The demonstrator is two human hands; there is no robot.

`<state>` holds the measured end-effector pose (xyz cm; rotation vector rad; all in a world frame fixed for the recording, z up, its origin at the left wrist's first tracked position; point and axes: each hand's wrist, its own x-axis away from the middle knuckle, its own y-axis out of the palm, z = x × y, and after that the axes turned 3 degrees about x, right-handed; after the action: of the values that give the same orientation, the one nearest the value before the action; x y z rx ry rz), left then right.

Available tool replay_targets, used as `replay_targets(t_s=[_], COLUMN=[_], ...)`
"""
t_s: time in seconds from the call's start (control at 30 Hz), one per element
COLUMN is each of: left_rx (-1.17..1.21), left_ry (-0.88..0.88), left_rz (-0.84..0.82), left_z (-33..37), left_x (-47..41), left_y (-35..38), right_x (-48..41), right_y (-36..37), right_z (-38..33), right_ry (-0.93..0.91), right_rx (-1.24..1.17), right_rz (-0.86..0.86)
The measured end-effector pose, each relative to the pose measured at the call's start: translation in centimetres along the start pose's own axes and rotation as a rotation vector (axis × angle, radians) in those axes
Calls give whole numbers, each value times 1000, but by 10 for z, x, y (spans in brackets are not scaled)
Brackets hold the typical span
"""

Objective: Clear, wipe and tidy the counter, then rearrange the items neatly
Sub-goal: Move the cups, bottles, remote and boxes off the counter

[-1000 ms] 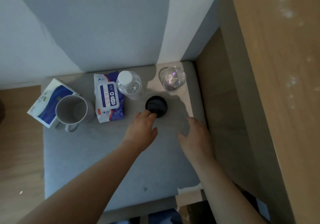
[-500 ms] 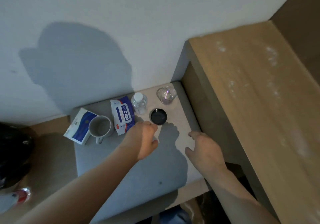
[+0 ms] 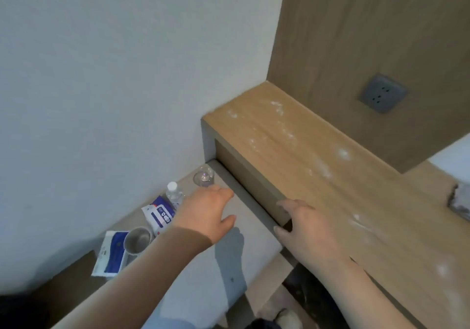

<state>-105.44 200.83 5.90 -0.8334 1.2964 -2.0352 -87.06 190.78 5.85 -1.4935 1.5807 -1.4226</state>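
head view, looking down and forward.

grey counter (image 3: pixel 229 260): runs from lower left of the frame up to centre, set against a white wall (image 3: pixel 114 74).

items on it stand in a row along the wall side:
- clear glass (image 3: pixel 203 177), upright, at the far corner, centre of frame.
- clear water bottle (image 3: pixel 174 194) with white cap, upright, just lower left of the glass.
- blue-and-white wipes pack (image 3: pixel 158 214), lying flat, touching or just beside the bottle base.
- grey mug (image 3: pixel 137 239), upright, mouth up, lower left of the wipes pack.
- blue-and-white tissue pack (image 3: pixel 109 253), flat, just beside the mug, at the near-left edge of the counter.

left hand (image 3: pixel 203 214): palm down over the counter at centre frame, fingers extended and together, thumb spread out to the right, nothing seen in its grasp. its fingertips reach the base of the glass; contact cannot be told. it overlaps the right edge of the wipes pack. whatever lies under the palm is hidden.

right hand (image 3: pixel 304 229): palm down, fingers spread and relaxed, holding nothing, over the front edge of the wooden ledge (image 3: pixel 318 155) right of centre. contact with the wood cannot be told.

the ledge stands higher than the counter and runs along its right side; white dusty smudges mark its top. above it, a wood panel (image 3: pixel 368 36) carries a grey socket (image 3: pixel 382 96), upper right. a grey blurred object (image 3: pixel 461 201) sits on the ledge at the right edge; kind not readable.
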Motion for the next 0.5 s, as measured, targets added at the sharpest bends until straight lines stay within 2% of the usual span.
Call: replay_targets(t_s=[0.1,0.27,0.5], left_rx=[-8,-40,-85], left_ry=[115,322,592], left_rz=[33,-10,-109], left_z=[40,120,252], left_x=[1,-4,2], left_y=[-17,-23,2], right_x=[35,100,206], right_y=[-30,-66,-81], right_z=[22,69,147], right_ry=[60,205,476], right_rx=[-5,-22,-99], right_rz=[42,134,231])
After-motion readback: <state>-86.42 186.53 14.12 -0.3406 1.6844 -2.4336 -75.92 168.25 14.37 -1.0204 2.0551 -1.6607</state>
